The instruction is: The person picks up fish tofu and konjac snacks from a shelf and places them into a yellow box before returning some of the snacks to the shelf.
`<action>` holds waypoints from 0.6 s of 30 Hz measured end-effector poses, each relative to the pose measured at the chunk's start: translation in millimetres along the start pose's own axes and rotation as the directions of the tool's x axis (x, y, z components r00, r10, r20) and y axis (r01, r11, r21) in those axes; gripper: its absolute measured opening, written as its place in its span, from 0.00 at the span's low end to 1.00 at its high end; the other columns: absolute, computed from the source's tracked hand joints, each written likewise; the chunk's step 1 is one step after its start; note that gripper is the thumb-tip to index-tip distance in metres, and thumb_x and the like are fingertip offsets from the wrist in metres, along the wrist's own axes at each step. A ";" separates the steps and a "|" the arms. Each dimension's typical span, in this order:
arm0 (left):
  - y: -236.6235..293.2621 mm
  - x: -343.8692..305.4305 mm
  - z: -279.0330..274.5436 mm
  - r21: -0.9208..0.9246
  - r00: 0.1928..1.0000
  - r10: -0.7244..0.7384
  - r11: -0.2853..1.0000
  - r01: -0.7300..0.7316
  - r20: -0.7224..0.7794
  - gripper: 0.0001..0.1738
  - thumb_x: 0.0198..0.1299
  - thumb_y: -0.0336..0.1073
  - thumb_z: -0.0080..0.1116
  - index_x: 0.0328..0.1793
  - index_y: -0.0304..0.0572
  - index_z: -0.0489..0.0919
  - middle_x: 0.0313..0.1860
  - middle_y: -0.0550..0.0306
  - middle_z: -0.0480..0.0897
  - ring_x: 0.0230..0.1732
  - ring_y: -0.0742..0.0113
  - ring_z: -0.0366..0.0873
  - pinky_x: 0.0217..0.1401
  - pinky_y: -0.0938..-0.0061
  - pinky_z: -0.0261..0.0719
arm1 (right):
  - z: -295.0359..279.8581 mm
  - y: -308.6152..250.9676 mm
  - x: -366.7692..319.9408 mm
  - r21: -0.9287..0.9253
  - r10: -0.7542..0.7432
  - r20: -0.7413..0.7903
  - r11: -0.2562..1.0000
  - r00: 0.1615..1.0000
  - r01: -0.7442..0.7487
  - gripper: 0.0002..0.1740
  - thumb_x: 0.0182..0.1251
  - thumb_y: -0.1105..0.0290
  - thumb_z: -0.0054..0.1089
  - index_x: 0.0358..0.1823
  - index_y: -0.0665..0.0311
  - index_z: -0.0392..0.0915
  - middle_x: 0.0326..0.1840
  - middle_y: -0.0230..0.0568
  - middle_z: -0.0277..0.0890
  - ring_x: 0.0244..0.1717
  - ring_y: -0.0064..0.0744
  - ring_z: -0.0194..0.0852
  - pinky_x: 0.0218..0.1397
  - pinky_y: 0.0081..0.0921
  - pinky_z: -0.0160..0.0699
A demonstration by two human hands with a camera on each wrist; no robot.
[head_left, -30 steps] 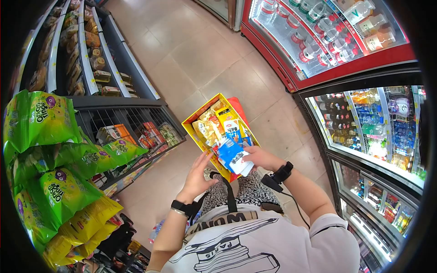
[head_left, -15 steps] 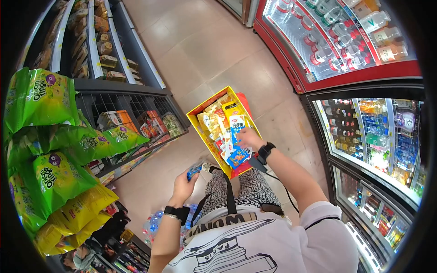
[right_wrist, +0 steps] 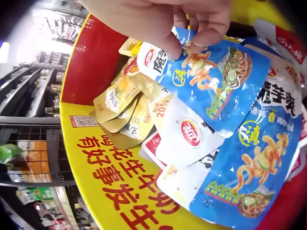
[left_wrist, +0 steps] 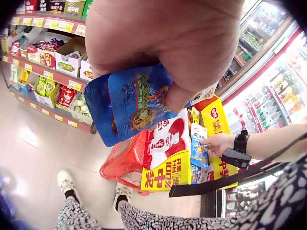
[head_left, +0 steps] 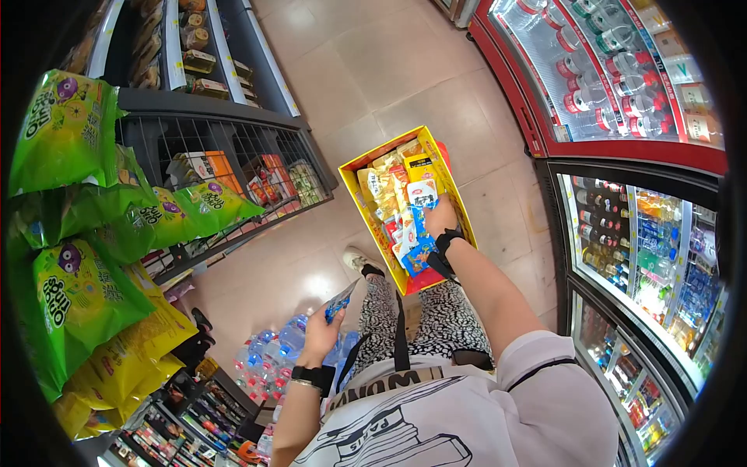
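Observation:
In the head view, my left hand [head_left: 319,335] is out to the left of the yellow box [head_left: 359,204]. It grips a few blue snack packets [left_wrist: 136,103], stacked together and hanging below the fingers in the left wrist view. My right hand [head_left: 442,218] is inside the box. Thumb and fingers pinch the edge of a blue-and-white snack packet [right_wrist: 211,79] printed with noodle-like food. Beneath it lies another packet of the same kind [right_wrist: 249,177], beside white pouches [right_wrist: 187,129] and gold packets [right_wrist: 117,103].
The box sits in a red basket [left_wrist: 122,160] in front of my legs. Green onion-ring bags [head_left: 85,303] hang at the left, near a wire-fronted shelf [head_left: 226,132]. Lit drink fridges [head_left: 622,218] line the right. Bottled water packs [head_left: 272,350] stand on the floor by my left arm.
The blue packets passed from my right hand to my left, which moved away from the box to the left. My right hand then reached down among the packets in the box.

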State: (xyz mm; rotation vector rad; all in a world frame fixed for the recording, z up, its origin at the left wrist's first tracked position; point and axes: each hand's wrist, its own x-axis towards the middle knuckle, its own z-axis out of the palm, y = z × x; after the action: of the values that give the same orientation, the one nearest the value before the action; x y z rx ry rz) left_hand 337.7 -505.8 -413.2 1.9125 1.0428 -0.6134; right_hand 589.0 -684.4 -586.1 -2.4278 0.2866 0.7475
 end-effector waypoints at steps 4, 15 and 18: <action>-4.4 2.1 1.1 -0.003 1.000 -0.005 1.000 0.005 -0.002 0.18 0.56 0.41 0.57 0.49 0.39 0.76 0.33 0.42 0.81 0.35 0.53 0.79 0.40 0.67 0.74 | 12.5 34.5 8.2 0.137 0.038 0.142 0.989 0.989 -0.057 0.16 0.50 0.71 0.62 0.39 0.71 0.73 0.35 0.56 0.76 0.40 0.53 0.76 0.42 0.40 0.75; 14.5 11.8 0.6 0.013 0.993 0.108 0.994 -0.108 -0.052 0.14 0.57 0.36 0.57 0.45 0.35 0.77 0.27 0.60 0.78 0.28 0.75 0.69 0.35 0.76 0.71 | -42.6 42.2 -26.2 -0.323 0.090 0.689 0.926 0.719 0.194 0.11 0.58 0.74 0.44 0.34 0.76 0.73 0.23 0.56 0.77 0.17 0.39 0.78 0.16 0.31 0.77; 22.7 9.5 -2.1 0.007 0.998 0.066 0.998 -0.066 -0.020 0.14 0.57 0.36 0.57 0.45 0.35 0.77 0.27 0.59 0.78 0.28 0.75 0.68 0.35 0.76 0.71 | -46.1 30.0 -27.8 -0.339 -0.238 0.546 0.814 0.803 0.472 0.10 0.55 0.74 0.46 0.36 0.69 0.74 0.32 0.51 0.76 0.32 0.42 0.77 0.35 0.33 0.76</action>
State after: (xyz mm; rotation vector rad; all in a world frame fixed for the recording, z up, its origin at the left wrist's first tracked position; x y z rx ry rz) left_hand 362.0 -506.6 -408.9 1.9544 0.9871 -0.5620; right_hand 576.2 -734.7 -552.9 -2.4852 -0.6224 1.3123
